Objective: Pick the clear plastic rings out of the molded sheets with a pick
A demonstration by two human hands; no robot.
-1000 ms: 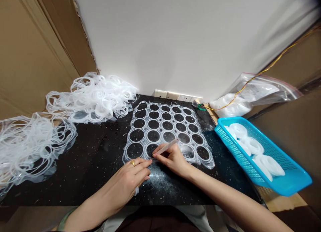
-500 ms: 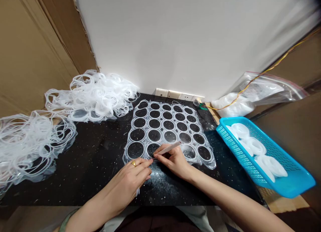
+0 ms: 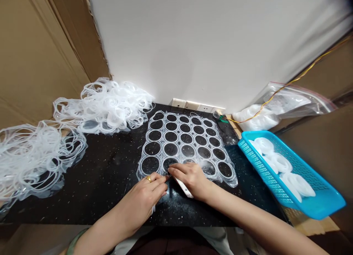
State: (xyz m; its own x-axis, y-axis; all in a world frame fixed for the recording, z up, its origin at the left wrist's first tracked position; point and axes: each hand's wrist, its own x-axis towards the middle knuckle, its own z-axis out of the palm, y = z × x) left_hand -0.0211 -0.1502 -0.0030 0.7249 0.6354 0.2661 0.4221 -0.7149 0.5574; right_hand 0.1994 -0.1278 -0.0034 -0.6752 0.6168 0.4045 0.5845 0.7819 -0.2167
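Note:
A translucent sheet of joined plastic rings (image 3: pixel 171 136) lies flat on the black speckled counter, its round openings set in rows. At the sheet's near edge, the fingertips of my left hand (image 3: pixel 149 192), which wears a gold ring, are closed together. Thin white plastic pieces (image 3: pixel 153 209) poke out under that palm; the rest of them is hidden. My right hand (image 3: pixel 191 178) grips a slim white stick-like tool (image 3: pixel 183 187) that slants down toward me. Its working tip is hidden by the fingers, which meet the left fingertips at the near row of rings.
Tangled translucent plastic offcuts (image 3: pixel 110 106) heap up at the left. White powder (image 3: pixel 179 207) dusts the counter before me. To the right, a blue basket (image 3: pixel 321 207) holds white ring stacks. Behind it lies a clear bag (image 3: pixel 298 97); wall sockets (image 3: pixel 193 105) line the back.
The white tool has swung from pointing up and right across my right hand to slanting down below its palm. My right hand has turned over it; the left has hardly moved.

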